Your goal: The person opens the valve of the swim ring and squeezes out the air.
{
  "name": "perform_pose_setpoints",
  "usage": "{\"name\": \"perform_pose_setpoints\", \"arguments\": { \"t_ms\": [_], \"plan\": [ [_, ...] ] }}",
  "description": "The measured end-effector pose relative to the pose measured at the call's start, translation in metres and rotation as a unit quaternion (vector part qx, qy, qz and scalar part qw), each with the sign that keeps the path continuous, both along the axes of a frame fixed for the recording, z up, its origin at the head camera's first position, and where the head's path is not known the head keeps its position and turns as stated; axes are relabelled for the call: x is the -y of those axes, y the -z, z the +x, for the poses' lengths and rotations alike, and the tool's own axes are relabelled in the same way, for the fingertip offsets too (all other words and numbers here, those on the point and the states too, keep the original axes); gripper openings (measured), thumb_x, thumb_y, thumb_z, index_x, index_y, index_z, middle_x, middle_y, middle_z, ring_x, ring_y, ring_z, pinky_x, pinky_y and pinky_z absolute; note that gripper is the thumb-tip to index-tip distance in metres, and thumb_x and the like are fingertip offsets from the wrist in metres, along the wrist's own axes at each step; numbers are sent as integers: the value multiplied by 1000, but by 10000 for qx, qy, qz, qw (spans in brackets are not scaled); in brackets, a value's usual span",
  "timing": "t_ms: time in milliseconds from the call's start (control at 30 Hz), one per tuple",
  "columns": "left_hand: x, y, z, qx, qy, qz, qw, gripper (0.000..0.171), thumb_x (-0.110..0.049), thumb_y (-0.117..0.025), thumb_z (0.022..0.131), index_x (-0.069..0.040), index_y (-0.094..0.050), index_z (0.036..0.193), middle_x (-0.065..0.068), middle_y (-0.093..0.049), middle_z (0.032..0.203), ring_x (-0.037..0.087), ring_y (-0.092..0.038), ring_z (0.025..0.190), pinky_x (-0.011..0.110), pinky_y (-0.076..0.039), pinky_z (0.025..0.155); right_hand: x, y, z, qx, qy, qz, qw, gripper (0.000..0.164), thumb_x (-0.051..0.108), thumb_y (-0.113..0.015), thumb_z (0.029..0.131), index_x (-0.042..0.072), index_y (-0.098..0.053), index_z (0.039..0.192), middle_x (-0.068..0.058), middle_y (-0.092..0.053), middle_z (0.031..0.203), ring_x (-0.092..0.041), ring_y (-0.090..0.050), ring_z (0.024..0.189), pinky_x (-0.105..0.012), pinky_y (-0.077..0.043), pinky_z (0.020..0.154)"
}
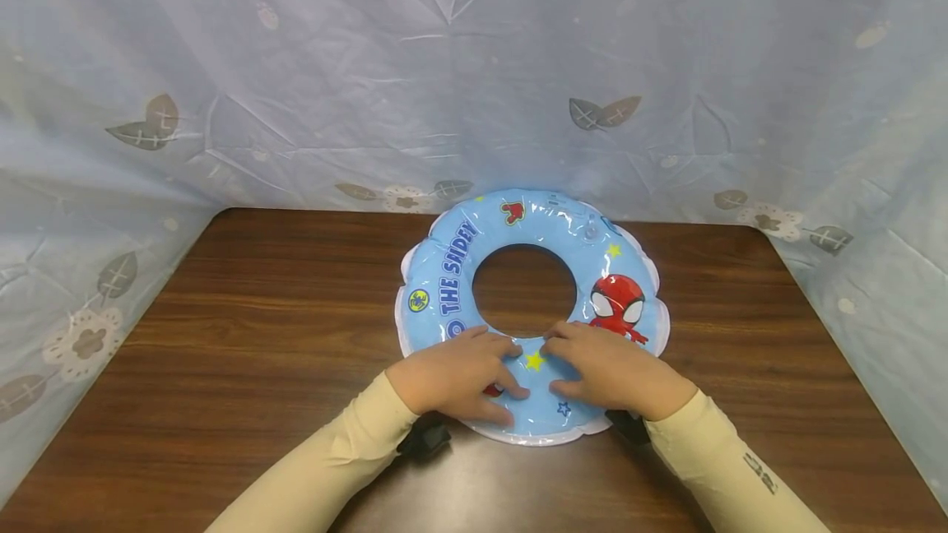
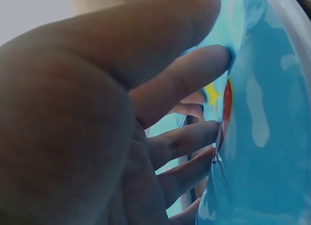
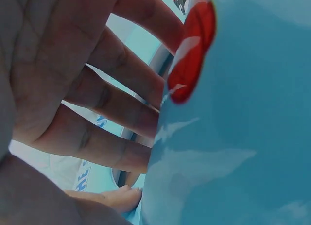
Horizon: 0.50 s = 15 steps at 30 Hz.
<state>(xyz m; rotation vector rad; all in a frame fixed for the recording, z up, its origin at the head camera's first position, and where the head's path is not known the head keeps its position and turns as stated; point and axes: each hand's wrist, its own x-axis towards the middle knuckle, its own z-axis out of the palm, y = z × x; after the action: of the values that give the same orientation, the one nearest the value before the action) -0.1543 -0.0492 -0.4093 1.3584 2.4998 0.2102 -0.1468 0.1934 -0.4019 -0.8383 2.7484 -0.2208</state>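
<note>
A light blue inflatable swim ring (image 1: 437, 270) with a white scalloped edge lies flat on the table. It carries blue lettering, yellow stars and a red masked figure. On its near left part my left hand (image 1: 462, 377) rests with spread fingertips, and in the left wrist view its fingers (image 2: 182, 81) press the blue plastic. My right hand (image 1: 611, 364) lies on the near right part, just below the red figure. In the right wrist view the right fingers (image 3: 131, 84) touch the ring's surface beside a red printed patch. Neither hand curls round the ring.
The dark wooden table (image 1: 296, 311) spreads out on both sides of the ring. A pale grey-blue cloth (image 1: 481, 89) with leaf and flower prints hangs behind the table and along its sides. The ring's far edge lies close to this cloth.
</note>
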Motion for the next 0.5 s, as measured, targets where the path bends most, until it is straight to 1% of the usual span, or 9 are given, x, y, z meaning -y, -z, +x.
{"name": "perform_pose_setpoints", "arguments": {
  "t_ms": [133,233,333,400,500],
  "plan": [
    [1,0,0,-11,8,9,10000,37,-47,-73,95,-32,-75,129,6,-59,148,21,-46,144,47,-28,123,-2,-1,-1,-132,466,152,9987,58,42,-84,84,10,-69,131,-13,-65,131,-34,-63,121,-52,-58,94],
    [1,0,0,28,-5,32,10000,37,-47,-72,95,-32,-74,129,5,-59,148,20,-45,145,47,-27,123,-4,-2,-1,-258,802,284,9960,58,40,-85,83,8,-69,128,-16,-66,124,-36,-65,115,-54,-59,88],
    [1,1,0,84,-41,46,9999,37,-46,-73,95,-33,-74,129,5,-59,148,20,-45,145,46,-26,124,-5,-2,-2,-337,922,328,9946,55,33,-89,80,5,-70,123,-15,-67,113,-34,-67,105,-53,-61,84],
    [1,1,0,95,-67,37,9999,37,-46,-73,95,-33,-74,129,5,-58,149,20,-45,145,46,-26,124,-5,-2,-2,-355,941,357,9943,50,29,-90,79,5,-70,117,-13,-66,103,-30,-68,96,-51,-62,80],
    [1,1,0,105,-104,38,9999,36,-45,-74,95,-34,-74,129,5,-57,149,21,-45,145,45,-25,124,-5,-2,-2,-269,935,360,9946,36,24,-90,80,6,-69,104,-7,-65,90,-23,-66,84,-45,-63,78]
  ]
}}
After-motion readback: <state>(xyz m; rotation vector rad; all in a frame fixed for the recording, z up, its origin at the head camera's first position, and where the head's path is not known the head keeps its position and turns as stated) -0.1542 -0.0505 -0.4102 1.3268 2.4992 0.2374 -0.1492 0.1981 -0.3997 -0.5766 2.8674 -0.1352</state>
